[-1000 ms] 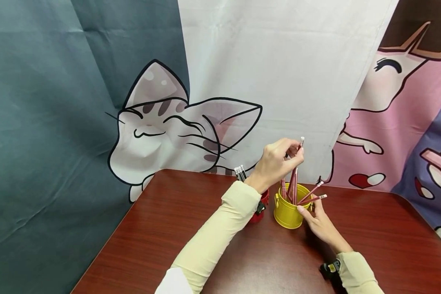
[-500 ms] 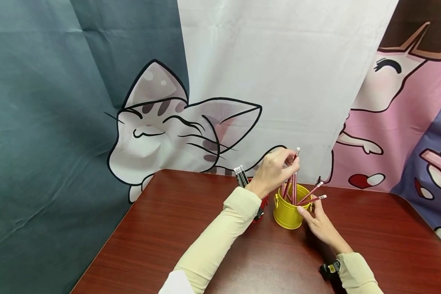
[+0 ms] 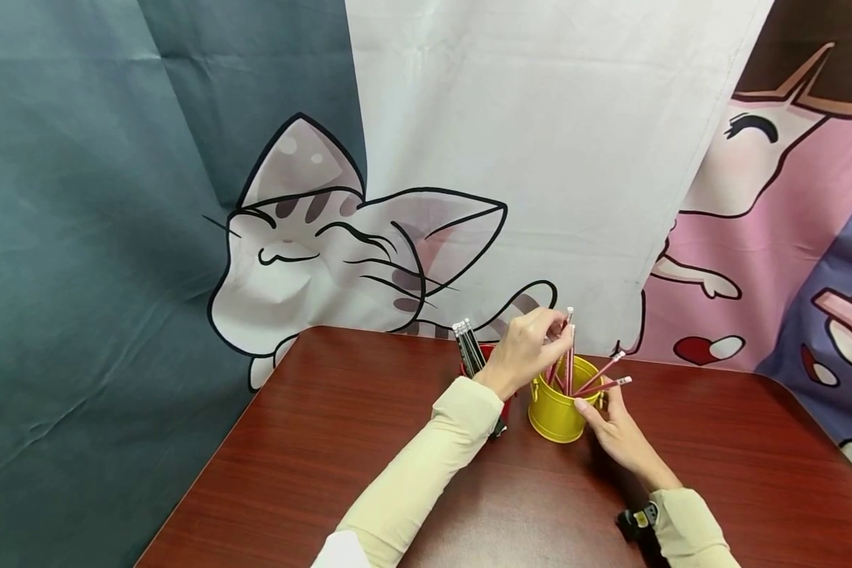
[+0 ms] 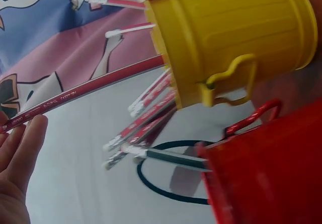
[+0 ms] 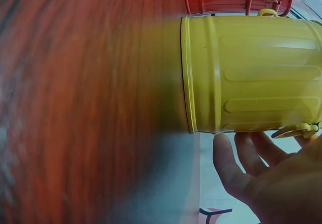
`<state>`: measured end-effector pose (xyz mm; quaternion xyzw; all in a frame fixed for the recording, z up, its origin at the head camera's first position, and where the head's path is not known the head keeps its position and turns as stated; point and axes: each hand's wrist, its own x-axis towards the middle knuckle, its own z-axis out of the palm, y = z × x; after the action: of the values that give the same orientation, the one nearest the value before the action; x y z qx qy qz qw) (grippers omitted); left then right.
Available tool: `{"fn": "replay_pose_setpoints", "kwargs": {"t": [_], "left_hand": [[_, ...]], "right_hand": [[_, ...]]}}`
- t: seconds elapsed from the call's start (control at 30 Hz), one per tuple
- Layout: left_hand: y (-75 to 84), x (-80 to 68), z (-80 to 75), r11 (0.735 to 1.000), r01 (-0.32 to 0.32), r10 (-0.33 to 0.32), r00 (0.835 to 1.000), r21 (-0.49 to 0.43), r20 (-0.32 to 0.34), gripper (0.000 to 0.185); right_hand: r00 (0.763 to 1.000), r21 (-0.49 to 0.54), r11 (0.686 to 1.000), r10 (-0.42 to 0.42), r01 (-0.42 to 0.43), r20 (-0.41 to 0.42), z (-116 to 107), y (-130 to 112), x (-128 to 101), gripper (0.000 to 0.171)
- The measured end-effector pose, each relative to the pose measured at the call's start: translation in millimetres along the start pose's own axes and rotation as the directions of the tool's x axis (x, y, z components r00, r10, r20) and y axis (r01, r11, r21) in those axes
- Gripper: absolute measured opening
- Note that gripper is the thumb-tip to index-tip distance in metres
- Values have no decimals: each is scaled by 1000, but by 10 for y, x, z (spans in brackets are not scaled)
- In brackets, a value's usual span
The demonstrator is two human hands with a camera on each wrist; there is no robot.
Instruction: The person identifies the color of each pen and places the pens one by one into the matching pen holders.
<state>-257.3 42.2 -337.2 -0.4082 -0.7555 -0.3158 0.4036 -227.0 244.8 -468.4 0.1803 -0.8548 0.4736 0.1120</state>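
Observation:
My left hand (image 3: 525,347) pinches a red pencil (image 4: 95,85) near its white-tipped upper end. The pencil's lower end is inside the rim of a small yellow bucket (image 3: 557,416). Several other red pencils (image 3: 569,363) lean in that bucket, with two of them (image 3: 599,377) slanting out to the right. My right hand (image 3: 621,438) holds the bucket at its right side, thumb at the front near the rim and fingers behind. In the right wrist view its fingertips (image 5: 221,143) touch the yellow wall.
Just left of the yellow bucket stands a red bucket (image 4: 271,168), partly hidden by my left arm in the head view. Black pencils (image 3: 468,347) with white tips stick out of it. Both stand on a brown wooden table (image 3: 312,442) before a cartoon-printed curtain (image 3: 539,142).
My left hand has moved down and slightly left, lowering the red pencil further into the yellow bucket. The right hand and the bucket have stayed in place.

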Motion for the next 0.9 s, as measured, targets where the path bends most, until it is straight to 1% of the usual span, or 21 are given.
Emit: {"fn": "replay_pose_setpoints", "kwargs": {"t": [0.13, 0.3, 0.43, 0.5, 0.6, 0.73, 0.9], "left_hand": [[-3, -112, 59, 999, 20, -19, 1000, -26, 8, 4], [0, -234, 122, 999, 28, -27, 999, -27, 36, 2], [7, -308, 153, 999, 42, -42, 998, 4, 42, 6], [13, -340, 163, 998, 63, -64, 997, 27, 46, 6], [22, -386, 177, 994, 91, -95, 993, 58, 70, 5], [27, -435, 190, 991, 114, -121, 988, 74, 99, 7], [20, -476, 195, 986, 138, -148, 984, 94, 104, 10]], "right_hand": [[1000, 1, 1000, -1, 1, -4, 0, -7, -2, 54], [1000, -9, 1000, 10, -10, 1, -6, 0, 1, 54], [1000, -11, 1000, 21, -21, 10, -13, 7, 1, 54], [1000, 7, 1000, 20, -20, 16, -15, 6, 2, 54], [999, 22, 999, 26, -27, 23, -16, 4, -7, 55], [999, 43, 998, 41, -42, 29, -14, 3, -22, 56], [998, 50, 997, 50, -52, 36, -1, -9, -17, 57]]}}
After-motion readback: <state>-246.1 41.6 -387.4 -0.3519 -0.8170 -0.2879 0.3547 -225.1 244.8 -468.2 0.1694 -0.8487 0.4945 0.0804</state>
